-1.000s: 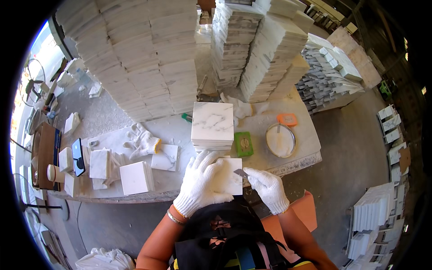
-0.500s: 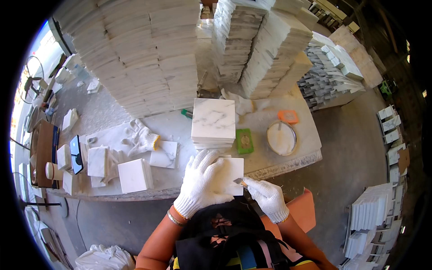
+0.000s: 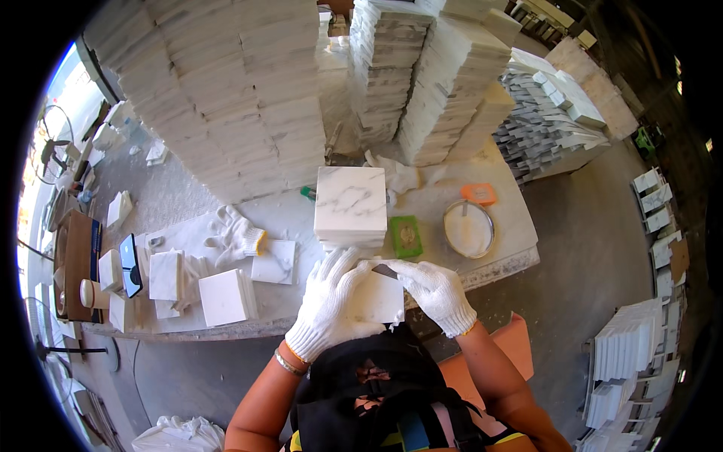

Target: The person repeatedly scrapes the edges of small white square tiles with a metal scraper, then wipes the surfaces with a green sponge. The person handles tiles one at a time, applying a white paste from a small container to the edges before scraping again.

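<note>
Tile (image 3: 382,298) near stack (image 3: 350,200), green block (image 3: 407,237)

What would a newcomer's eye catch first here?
First, the tall stacks of white tiles on the far side of the table. Then, by its near edge, the gloved left hand on a tile and gloved right hand with a dark blade at the tile's far edge. The green box and orange box stand out right of the central pile.

The floor (image 3: 572,233) is grey and smooth. Bright daylight (image 3: 66,84) comes from the left side. The table (image 3: 512,222) has a pale top.
</note>
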A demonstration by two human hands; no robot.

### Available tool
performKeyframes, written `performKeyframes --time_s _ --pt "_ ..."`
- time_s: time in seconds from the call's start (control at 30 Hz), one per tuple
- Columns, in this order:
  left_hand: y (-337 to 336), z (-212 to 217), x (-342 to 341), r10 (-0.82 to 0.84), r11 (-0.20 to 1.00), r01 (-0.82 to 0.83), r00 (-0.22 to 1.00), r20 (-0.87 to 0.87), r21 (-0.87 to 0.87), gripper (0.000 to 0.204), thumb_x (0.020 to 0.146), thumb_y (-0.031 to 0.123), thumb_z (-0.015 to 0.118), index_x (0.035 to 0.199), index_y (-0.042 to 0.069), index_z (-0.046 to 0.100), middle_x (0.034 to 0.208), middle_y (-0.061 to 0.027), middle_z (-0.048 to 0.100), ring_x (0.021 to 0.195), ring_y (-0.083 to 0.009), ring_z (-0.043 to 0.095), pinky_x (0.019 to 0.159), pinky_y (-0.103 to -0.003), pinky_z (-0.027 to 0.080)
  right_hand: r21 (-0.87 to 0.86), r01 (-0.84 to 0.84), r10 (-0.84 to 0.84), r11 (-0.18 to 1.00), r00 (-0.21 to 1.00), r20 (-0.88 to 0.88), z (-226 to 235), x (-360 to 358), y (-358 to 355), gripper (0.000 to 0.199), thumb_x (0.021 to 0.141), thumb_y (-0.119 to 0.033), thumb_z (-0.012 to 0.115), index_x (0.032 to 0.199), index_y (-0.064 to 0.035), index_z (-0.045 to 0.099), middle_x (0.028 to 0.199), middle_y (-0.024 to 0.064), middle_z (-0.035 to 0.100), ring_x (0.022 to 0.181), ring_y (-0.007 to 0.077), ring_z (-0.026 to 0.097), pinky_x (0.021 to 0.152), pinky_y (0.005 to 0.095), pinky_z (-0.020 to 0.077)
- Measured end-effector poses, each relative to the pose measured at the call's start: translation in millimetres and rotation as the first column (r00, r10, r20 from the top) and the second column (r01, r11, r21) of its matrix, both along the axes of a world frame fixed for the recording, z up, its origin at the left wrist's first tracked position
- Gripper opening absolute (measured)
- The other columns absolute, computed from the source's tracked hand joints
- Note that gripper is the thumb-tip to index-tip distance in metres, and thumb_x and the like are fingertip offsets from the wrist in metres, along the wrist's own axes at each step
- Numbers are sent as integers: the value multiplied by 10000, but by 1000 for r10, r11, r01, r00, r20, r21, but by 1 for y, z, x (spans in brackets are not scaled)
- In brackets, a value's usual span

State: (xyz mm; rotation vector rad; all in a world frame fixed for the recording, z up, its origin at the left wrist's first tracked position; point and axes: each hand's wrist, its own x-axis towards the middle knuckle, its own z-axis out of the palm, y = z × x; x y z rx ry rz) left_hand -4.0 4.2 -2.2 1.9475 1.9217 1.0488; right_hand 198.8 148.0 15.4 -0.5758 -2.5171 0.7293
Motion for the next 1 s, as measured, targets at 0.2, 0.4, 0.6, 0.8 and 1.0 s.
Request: performKeyframes --time_s 0.2,0.4,0.6,0.8,1.0 --pt "-4 -9 1 9 1000 -9 1000 12 23 1018 504 387 948 1388 74 550 1464 -205 519 1395 -454 460 1117 -581 390 -21 -5 5 1000 1000 -14 -4 23 -30 292 914 -41 721 1204 -43 757 989 146 765 821 292 732 719 374 591" --pt "-4 -8 1 39 999 -39 999 -8 -2 1051 519 435 955 1410 60 542 1494 -223 509 1396 -475 455 1135 -577 389 -229 -5 -1 973 1000 -26 0 39 -46 331 885 -14 747 1205 -97 771 878 153 729 779 306 717 674 379 572" --pt "0 0 2 29 999 -29 999 -16 -20 1034 511 416 953 1397 61 555 1487 -217 514 1384 -467 469 1126 -565 401 -105 17 -26 994 997 -78 3 1 -3 296 943 -45 706 1235 -64 743 1035 142 765 859 292 738 744 372 588" --pt "-2 -11 3 50 999 -50 998 33 -3 1015 508 409 946 1390 83 566 1486 -187 509 1400 -441 457 1131 -571 379 23 -15 13 1000 999 53 -7 16 -19 340 910 -37 721 1250 -49 737 1047 145 766 806 311 712 720 383 578" --pt "-4 -10 2 42 999 -43 999 20 13 1014 504 409 943 1387 81 567 1475 -183 523 1397 -439 460 1128 -567 382 -34 -15 16 999 999 42 1 25 -25 336 923 -43 714 1258 -51 736 945 151 753 774 316 709 693 385 575"
